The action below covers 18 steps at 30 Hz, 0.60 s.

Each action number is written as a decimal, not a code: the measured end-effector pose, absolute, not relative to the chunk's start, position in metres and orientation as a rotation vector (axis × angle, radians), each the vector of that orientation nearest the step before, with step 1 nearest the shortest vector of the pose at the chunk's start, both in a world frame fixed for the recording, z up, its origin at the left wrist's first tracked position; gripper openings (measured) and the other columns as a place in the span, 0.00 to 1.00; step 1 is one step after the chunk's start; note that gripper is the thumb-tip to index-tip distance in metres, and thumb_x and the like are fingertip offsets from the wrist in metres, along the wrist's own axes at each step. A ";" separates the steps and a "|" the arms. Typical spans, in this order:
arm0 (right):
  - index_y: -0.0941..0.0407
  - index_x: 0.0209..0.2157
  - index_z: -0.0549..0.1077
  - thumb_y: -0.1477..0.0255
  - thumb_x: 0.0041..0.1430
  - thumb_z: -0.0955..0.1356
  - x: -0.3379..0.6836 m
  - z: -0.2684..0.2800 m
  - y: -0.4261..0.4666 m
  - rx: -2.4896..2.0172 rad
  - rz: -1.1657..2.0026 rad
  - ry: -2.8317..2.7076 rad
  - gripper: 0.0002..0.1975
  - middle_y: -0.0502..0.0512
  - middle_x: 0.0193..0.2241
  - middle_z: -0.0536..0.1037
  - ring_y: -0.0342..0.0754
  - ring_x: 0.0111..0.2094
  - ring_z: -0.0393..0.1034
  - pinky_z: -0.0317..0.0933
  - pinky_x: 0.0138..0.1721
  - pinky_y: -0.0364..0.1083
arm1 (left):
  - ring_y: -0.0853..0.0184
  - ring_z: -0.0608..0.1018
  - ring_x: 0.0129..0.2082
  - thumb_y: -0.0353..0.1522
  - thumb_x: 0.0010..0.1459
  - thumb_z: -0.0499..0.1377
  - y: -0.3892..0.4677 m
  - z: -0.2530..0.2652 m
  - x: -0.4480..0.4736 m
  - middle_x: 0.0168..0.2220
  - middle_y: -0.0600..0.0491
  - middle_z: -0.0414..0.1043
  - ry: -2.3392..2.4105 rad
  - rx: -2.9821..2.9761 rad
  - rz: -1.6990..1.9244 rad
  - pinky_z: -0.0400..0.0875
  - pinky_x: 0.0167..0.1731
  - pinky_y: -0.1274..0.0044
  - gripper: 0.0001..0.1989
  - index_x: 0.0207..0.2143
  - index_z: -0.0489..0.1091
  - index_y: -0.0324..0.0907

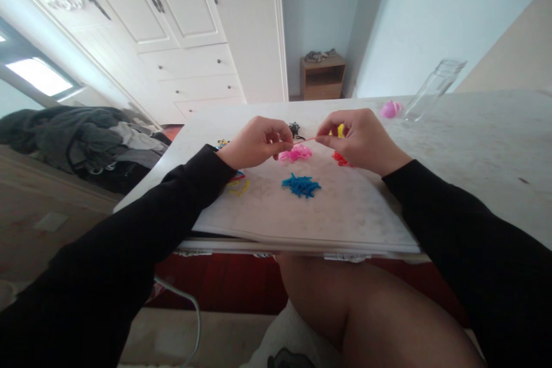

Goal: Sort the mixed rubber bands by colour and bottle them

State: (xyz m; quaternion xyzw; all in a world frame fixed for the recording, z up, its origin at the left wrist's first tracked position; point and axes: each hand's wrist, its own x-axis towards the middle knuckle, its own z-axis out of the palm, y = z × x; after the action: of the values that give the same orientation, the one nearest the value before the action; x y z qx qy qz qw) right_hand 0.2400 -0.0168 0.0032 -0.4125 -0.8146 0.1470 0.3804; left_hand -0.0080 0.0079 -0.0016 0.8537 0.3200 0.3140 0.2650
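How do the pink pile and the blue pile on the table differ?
Color: the pink pile is bright and pale, while the blue pile is darker.
Place: the blue pile lies nearer the person's edge of the table; the pink pile is farther back.
View: the left hand partly overlaps the pink pile; the blue pile is uncovered.
Both are loose heaps of small pieces.

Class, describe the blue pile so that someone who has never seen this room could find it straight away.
Start at the white table across the picture's middle. Between its near edge and the pink pile lies the blue pile, a loose heap of small pieces. It is the only visible heap that is blue throughout.
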 end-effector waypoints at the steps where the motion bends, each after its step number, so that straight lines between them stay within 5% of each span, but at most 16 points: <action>1: 0.55 0.27 0.79 0.73 0.56 0.73 0.243 0.004 -0.015 -1.077 0.354 -2.049 0.04 0.51 0.24 0.76 0.45 0.27 0.65 0.60 0.33 0.49 | 0.72 0.77 0.18 0.30 0.56 0.66 0.010 -0.002 -0.009 0.20 0.54 0.74 0.875 2.297 0.854 0.69 0.19 0.82 0.06 0.28 0.75 0.38; 18: 0.55 0.29 0.80 0.67 0.58 0.73 0.240 -0.006 -0.010 -1.071 0.286 -1.934 0.07 0.55 0.29 0.80 0.49 0.31 0.69 0.64 0.37 0.51 | 0.72 0.76 0.18 0.33 0.55 0.67 0.015 -0.004 -0.013 0.22 0.52 0.75 0.890 2.240 0.898 0.70 0.18 0.82 0.08 0.28 0.74 0.39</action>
State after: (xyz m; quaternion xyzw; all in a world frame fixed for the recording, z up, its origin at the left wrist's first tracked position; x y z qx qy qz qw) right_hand 0.2399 -0.0105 -0.0057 -0.4315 -0.7788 0.1150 0.4405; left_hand -0.0125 0.0154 -0.0043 0.8358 0.3320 0.3350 0.2811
